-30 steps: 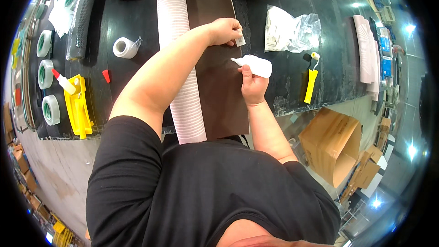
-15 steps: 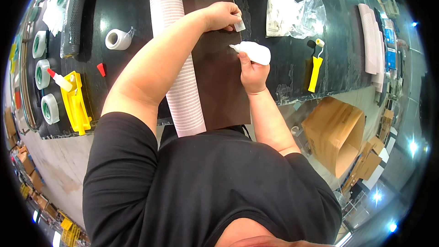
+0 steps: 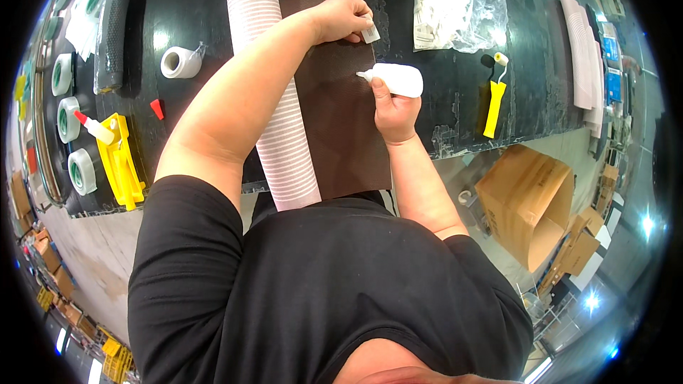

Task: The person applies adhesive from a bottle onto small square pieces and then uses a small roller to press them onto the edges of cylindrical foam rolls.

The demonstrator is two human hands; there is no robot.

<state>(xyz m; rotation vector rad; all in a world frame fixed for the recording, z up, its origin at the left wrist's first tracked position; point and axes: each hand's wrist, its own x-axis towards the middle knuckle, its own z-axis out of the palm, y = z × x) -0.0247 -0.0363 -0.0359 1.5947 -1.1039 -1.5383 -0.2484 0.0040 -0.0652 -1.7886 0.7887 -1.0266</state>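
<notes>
Dark workbench (image 3: 455, 92) with a brown textured sheet (image 3: 341, 114) laid lengthwise beside a pale ribbed roll (image 3: 274, 99). Right hand (image 3: 393, 110) is closed around a white squeeze bottle (image 3: 397, 80), nozzle at the sheet's right edge; left hand (image 3: 343, 18), forearm reaching across the roll, pinches a small white piece (image 3: 370, 31) farther up that edge. Work along this edge appears under way; no glue line is discernible.

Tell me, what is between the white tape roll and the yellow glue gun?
In the head view, a small red cap lies on the dark table between the white tape roll and the yellow gun.
</notes>
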